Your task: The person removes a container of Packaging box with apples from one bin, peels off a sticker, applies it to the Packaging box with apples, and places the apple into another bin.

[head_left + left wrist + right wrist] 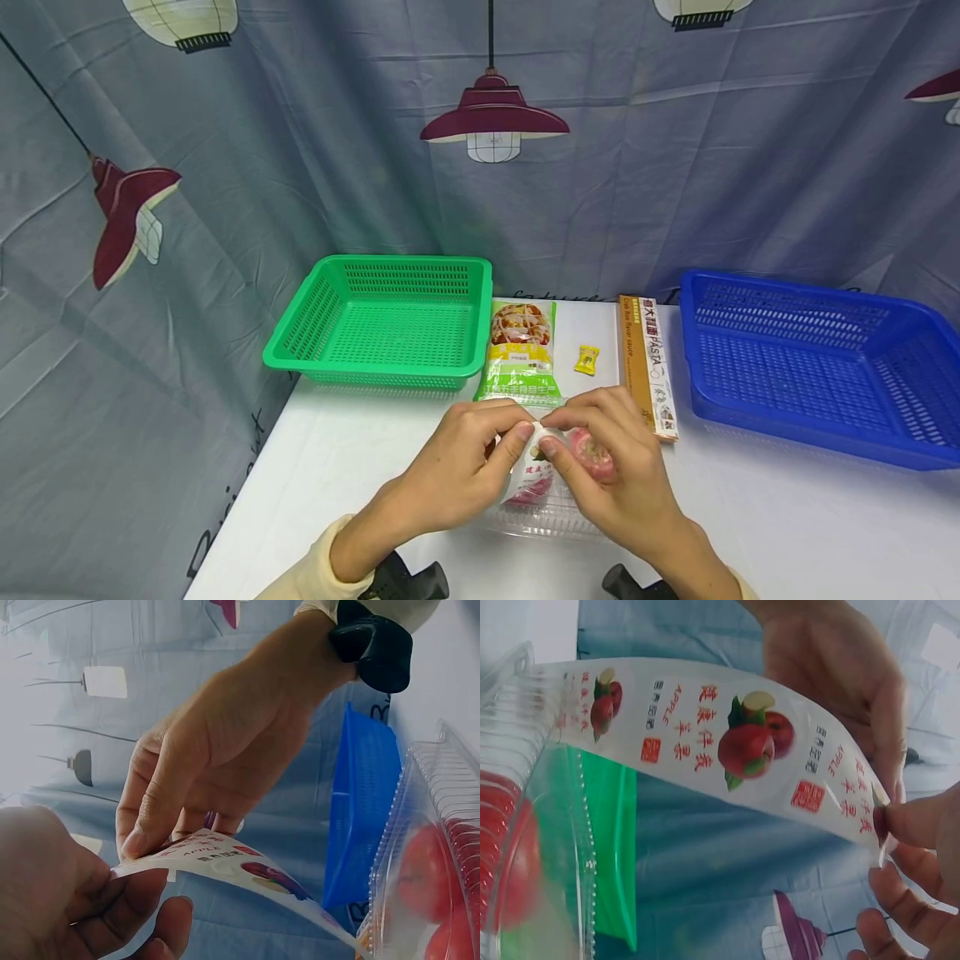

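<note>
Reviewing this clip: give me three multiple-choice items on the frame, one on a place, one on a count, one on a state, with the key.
1. Where does the small yellow sachet lie?
A. in the green basket
B. between the green packet and the pasta box
C. in the blue basket

2. How many baskets stand on the table?
A. one
B. two
C. three

3. What are both hands doing?
A. resting flat
B. pinching the apple label strip
C. lifting a basket

Key: B, it sits on the cloth between them; B, the green basket and the blue basket; B, the left hand and right hand pinch the strip by the clear apple tray.

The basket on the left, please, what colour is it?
Green; the basket shows best in the head view.
</note>
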`<action>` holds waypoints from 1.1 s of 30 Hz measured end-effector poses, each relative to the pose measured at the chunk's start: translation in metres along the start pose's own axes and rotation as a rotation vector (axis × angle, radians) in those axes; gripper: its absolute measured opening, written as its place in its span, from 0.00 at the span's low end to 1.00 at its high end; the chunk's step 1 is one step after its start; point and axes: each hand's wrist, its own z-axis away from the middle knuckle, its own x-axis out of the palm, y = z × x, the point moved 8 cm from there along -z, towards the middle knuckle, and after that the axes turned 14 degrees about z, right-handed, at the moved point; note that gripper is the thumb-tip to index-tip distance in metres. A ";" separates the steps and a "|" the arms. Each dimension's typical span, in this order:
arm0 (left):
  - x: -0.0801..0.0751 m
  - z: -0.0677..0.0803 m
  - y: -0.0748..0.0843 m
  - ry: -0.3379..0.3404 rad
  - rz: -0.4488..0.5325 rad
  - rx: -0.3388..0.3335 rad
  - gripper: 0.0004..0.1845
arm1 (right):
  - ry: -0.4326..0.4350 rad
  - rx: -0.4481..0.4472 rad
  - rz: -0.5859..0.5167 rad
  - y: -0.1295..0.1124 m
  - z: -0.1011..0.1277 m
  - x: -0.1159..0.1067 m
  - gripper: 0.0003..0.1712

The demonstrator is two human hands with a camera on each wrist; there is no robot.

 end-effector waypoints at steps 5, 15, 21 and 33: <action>-0.001 0.000 -0.001 0.011 -0.009 -0.013 0.14 | 0.030 0.015 -0.017 -0.002 -0.002 -0.002 0.17; -0.012 0.002 -0.009 0.099 -0.043 -0.066 0.16 | 0.026 0.000 -0.056 -0.004 -0.001 -0.001 0.11; -0.028 0.006 -0.017 0.194 -0.005 -0.126 0.19 | 0.043 -0.021 -0.098 -0.006 0.000 -0.003 0.05; -0.067 0.022 -0.035 0.377 0.100 -0.255 0.21 | 0.080 -0.029 -0.167 -0.013 -0.007 -0.010 0.11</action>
